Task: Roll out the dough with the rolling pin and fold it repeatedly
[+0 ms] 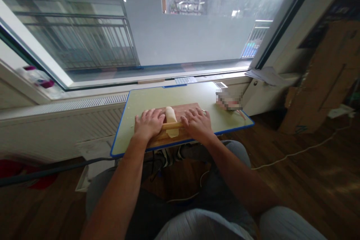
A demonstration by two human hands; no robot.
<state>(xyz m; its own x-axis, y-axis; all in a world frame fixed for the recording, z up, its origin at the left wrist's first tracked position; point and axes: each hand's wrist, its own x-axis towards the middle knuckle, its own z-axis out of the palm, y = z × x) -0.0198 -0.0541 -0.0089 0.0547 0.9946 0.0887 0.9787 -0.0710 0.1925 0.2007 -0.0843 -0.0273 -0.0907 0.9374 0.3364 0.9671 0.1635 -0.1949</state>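
Note:
A light wooden rolling pin (pixel 172 125) lies crosswise over a strip of pale dough (pixel 170 114). The dough shows beyond the pin and as a flatter flap on the side nearer me. Beneath both is a brown wooden board (pixel 159 141). My left hand (pixel 149 122) covers the pin's left end, palm down, with its fingers pointing forward over the board. At the other end, my right hand (pixel 197 122) presses on the pin the same way. Both pin ends are hidden under my hands.
The board rests on a pale green folding table (pixel 149 97) with a blue edge. A blurred-out item (pixel 229 100) sits at its right. Behind are a radiator (pixel 98 118) and a window; a bottle (pixel 39 78) stands on the left sill. Cardboard (pixel 320 82) leans at right, near a floor cable (pixel 292 154).

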